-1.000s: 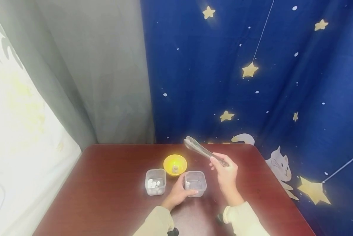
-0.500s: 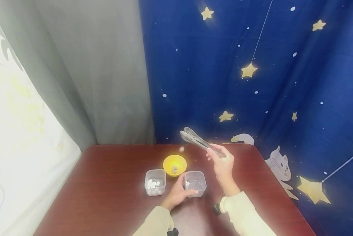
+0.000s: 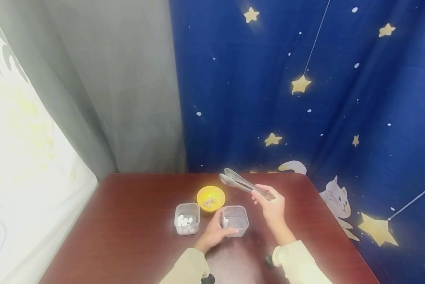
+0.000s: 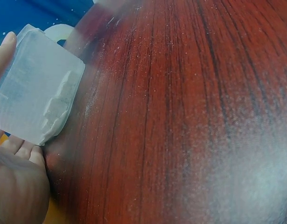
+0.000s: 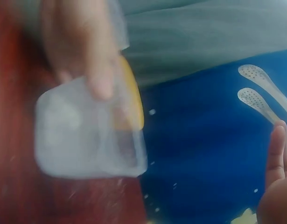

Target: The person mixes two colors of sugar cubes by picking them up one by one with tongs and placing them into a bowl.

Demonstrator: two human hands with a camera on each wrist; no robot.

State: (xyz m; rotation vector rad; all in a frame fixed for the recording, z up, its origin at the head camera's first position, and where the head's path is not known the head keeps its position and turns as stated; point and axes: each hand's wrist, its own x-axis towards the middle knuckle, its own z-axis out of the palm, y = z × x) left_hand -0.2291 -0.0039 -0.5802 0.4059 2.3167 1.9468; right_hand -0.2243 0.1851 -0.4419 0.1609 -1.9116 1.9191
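My left hand (image 3: 214, 232) holds a clear plastic container (image 3: 242, 221) at its side, thumb along the near wall. White pieces (image 4: 59, 102) show through that container's wall in the left wrist view. With my right hand (image 3: 273, 207) I grip metal tongs (image 3: 242, 182) by the handle end. Their perforated tips stand apart with nothing between them, above and right of a yellow bowl (image 3: 217, 193). Several small pale pieces (image 3: 209, 202) lie at the bottom of the bowl. In the right wrist view the tongs' tips (image 5: 253, 72) also appear spread.
A second clear container (image 3: 187, 207) with several white pieces (image 3: 185, 221) stands left of my left hand, close to the bowl. All of this is on a dark red wooden table (image 3: 137, 221). Behind its far edge hang grey and blue star-patterned curtains (image 3: 233, 98).
The tongs rose and spread; a pale piece dropped from them through the air toward the bowl. More pieces now lie in the bowl, and the tongs are lower again. My left hand stayed put.
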